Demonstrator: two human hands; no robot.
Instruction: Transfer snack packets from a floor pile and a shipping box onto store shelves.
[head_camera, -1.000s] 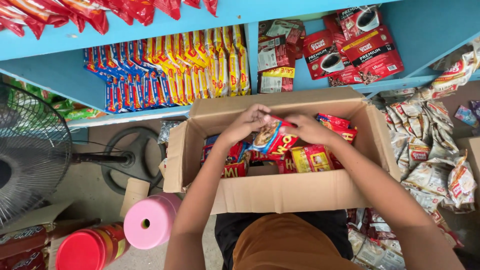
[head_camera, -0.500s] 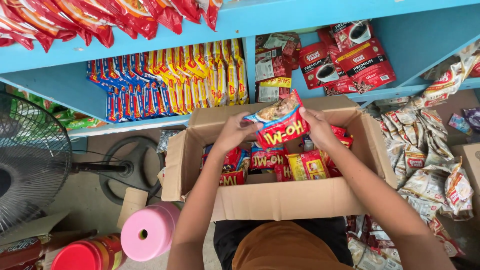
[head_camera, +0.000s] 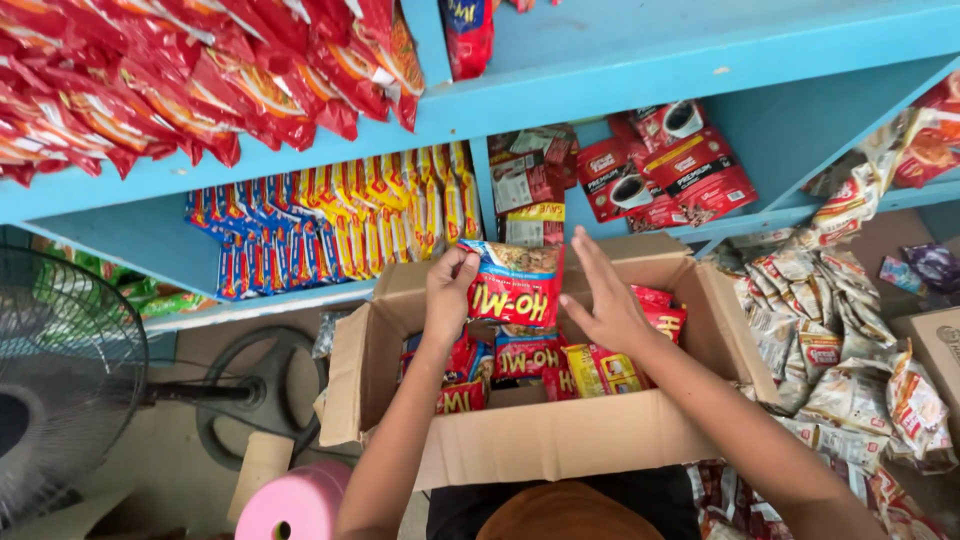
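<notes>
Blue shelves (head_camera: 640, 70) stand behind a cardboard box (head_camera: 560, 435). A red noodle packet (head_camera: 515, 285) is pinched above it by the left hand (head_camera: 448, 295); the right hand (head_camera: 605, 300), fingers spread, touches its edge. Lifting seems underway; firmer support would be needed.

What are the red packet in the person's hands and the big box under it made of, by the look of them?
The red noodle packet looks like thin glossy plastic film: it shines and crinkles in the left hand. The box looks like plain brown corrugated cardboard, matte, with folded flaps.
</notes>
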